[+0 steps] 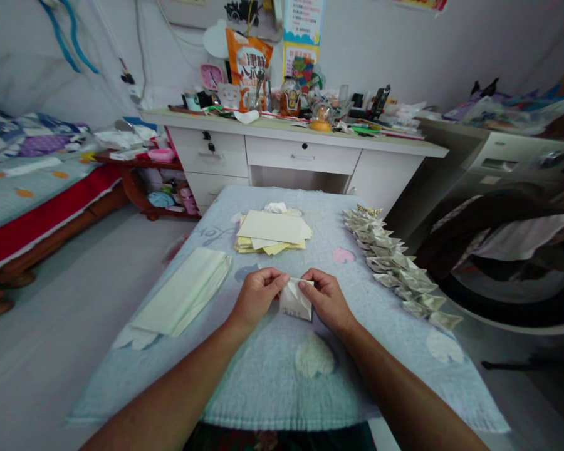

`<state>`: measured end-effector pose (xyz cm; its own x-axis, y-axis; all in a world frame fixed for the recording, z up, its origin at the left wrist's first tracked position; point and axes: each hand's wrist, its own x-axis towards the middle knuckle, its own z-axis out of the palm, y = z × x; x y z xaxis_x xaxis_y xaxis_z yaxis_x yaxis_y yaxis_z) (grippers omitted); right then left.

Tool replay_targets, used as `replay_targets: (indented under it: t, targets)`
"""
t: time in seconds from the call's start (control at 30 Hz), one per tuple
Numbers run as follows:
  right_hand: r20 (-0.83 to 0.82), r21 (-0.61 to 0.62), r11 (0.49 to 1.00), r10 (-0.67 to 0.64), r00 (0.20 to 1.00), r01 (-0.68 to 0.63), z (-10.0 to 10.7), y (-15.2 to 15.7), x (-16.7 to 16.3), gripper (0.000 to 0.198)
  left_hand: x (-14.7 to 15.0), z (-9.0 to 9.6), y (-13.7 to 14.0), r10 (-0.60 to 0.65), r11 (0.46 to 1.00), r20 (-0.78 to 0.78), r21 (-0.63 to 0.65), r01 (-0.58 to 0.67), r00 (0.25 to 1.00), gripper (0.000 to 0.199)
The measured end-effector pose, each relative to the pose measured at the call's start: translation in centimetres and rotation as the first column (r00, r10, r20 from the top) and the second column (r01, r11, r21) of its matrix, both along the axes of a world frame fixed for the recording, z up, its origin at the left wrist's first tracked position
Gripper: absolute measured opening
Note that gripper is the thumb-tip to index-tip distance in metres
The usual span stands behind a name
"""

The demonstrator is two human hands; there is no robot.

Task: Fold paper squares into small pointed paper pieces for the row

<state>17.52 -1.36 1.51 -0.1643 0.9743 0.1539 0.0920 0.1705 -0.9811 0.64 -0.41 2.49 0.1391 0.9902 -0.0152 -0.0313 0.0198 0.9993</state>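
Between my two hands is a small folded piece of paper, whitish with some faint print along its lower edge. My left hand pinches its upper left corner between thumb and fingers. At the upper right corner, my right hand grips it the same way. Beyond my hands lies a stack of cream and yellow paper sheets. A pile of long, pale green folded paper rests to the left. Several folded paper boats stand nested in rows on the right.
A light blue cloth covers the table. Behind it stands a white desk crowded with jars, a pink clock and an orange bag. A washing machine with its door open is at the right; a bed is at the left.
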Motion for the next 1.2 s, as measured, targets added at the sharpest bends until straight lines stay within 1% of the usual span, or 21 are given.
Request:
replay_targets:
  t: [0.2, 0.27, 0.33, 0.43, 0.53, 0.63, 0.7, 0.83, 0.97, 1.07, 1.2]
  targets:
    - [-0.042, -0.031, 0.999, 0.004, 0.999, -0.005, 0.14, -0.12, 0.04, 0.024, 0.03, -0.32, 0.08, 0.015, 0.999, 0.083, -0.029, -0.012, 0.996, 0.035]
    - [-0.064, -0.041, 0.999, -0.012, 0.998, 0.009, 0.21, -0.14, 0.05, 0.025, 0.02, -0.38, 0.06, -0.012, 0.999, 0.139, -0.036, 0.017, 0.99, 0.041]
    - [-0.08, -0.045, 0.998, -0.035, 0.996, 0.032, 0.22, -0.11, 0.06, 0.025, 0.05, -0.29, 0.0, -0.07, 0.997, 0.179, -0.025, 0.075, 0.981, 0.043]
    - [-0.102, -0.039, 0.999, -0.036, 0.994, 0.032, 0.15, -0.04, 0.01, 0.026, 0.14, -0.1, -0.12, -0.121, 0.993, 0.136, 0.003, 0.122, 0.983, 0.033]
    - [-0.106, -0.024, 1.0, -0.016, 0.994, 0.014, 0.1, -0.01, -0.07, 0.026, 0.15, -0.15, -0.11, -0.091, 0.996, 0.036, 0.018, 0.091, 0.995, 0.029]
    - [-0.102, -0.023, 1.0, -0.014, 0.995, 0.011, 0.09, 0.0, -0.11, 0.025, 0.0, -0.38, 0.01, -0.081, 0.996, -0.014, 0.028, 0.081, 0.997, 0.029]
    - [-0.108, -0.025, 1.0, -0.01, 0.994, 0.007, 0.08, 0.01, -0.09, 0.025, -0.11, -0.48, 0.1, -0.093, 0.995, -0.005, 0.029, 0.093, 0.996, 0.028]
    - [-0.103, -0.019, 1.0, -0.006, 0.995, 0.004, 0.08, -0.03, -0.04, 0.025, -0.2, -0.37, 0.18, -0.091, 0.996, 0.063, 0.019, 0.09, 0.994, 0.024]
    - [-0.056, -0.017, 1.0, -0.001, 0.998, 0.0, 0.24, -0.13, -0.01, 0.025, -0.12, 0.03, 0.08, -0.057, 0.998, 0.052, 0.011, 0.056, 0.997, 0.024]
    - [-0.034, -0.023, 1.0, 0.02, 0.999, -0.021, 0.34, -0.19, -0.02, 0.026, -0.07, 0.2, -0.03, -0.039, 0.999, 0.054, -0.013, 0.04, 0.998, 0.026]
    - [-0.05, -0.031, 0.997, 0.063, 0.997, -0.064, 0.31, -0.22, -0.08, 0.027, -0.06, -0.11, -0.03, -0.032, 0.998, 0.113, -0.049, 0.037, 0.993, 0.028]
